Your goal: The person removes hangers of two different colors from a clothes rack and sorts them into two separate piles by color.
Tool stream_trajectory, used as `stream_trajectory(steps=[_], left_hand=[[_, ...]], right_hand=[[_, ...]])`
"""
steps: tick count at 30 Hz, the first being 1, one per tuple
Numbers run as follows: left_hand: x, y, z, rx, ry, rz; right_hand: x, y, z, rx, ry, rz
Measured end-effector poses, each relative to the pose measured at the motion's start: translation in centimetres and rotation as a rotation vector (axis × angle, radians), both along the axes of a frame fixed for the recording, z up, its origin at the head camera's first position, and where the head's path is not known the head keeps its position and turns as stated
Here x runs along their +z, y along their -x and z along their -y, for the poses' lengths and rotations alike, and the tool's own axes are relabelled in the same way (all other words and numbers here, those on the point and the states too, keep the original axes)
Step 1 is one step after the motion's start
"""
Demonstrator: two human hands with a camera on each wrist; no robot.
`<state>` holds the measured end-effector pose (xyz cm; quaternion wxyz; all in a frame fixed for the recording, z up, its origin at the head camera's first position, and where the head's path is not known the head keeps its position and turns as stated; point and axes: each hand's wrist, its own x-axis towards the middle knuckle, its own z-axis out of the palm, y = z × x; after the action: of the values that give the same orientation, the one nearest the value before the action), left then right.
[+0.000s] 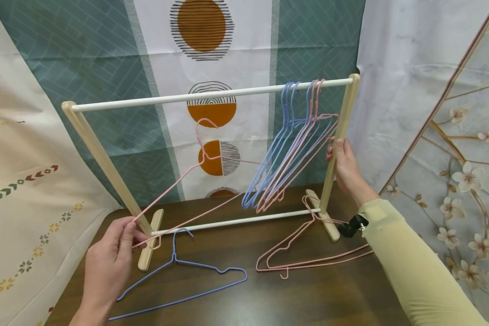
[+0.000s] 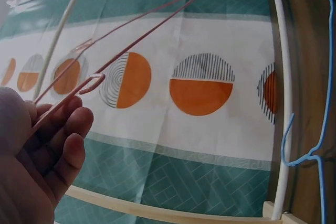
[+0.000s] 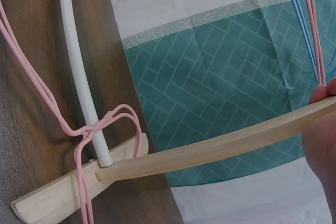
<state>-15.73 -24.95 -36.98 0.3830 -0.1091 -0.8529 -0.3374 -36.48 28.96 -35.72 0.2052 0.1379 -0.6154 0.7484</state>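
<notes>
My left hand (image 1: 109, 260) pinches one corner of a pink hanger (image 1: 204, 155), thumb over fingers. The hanger is tilted in front of the rack, its hook below the white top rod (image 1: 167, 98). In the left wrist view, the pink hanger (image 2: 157, 28) stretches away from the curled fingers. My right hand (image 1: 346, 165) grips the right wooden post (image 1: 344, 113) of the rack. Beside it, blue hangers (image 1: 285, 102) and pink hangers (image 1: 316, 104) hang bunched on the rod; in the right wrist view, their ends (image 3: 316, 59) meet the fingers at the post.
On the dark table (image 1: 228, 312), a blue hanger (image 1: 174, 256) lies at front left. Pink hangers (image 1: 314, 217) lean against the right foot (image 1: 333, 231) of the rack, around the lower white rod (image 1: 244, 221). Patterned cloth (image 1: 252, 27) hangs behind and at both sides.
</notes>
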Motion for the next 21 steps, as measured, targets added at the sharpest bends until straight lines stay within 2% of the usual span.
stream_trajectory(steps=[11, 17, 21], left_hand=[[-1.6, 0.8, -1.2, -0.047, -0.031, 0.204], [-2.6, 1.1, -2.1, -0.097, -0.094, 0.333], [-3.1, 1.4, -2.8, -0.143, -0.144, 0.395]], right_hand=[[0.0, 0.1, -0.1, 0.003, -0.013, 0.001], [0.1, 0.0, -0.1, 0.0, -0.005, 0.006], [0.2, -0.1, 0.0, -0.006, -0.008, 0.015]])
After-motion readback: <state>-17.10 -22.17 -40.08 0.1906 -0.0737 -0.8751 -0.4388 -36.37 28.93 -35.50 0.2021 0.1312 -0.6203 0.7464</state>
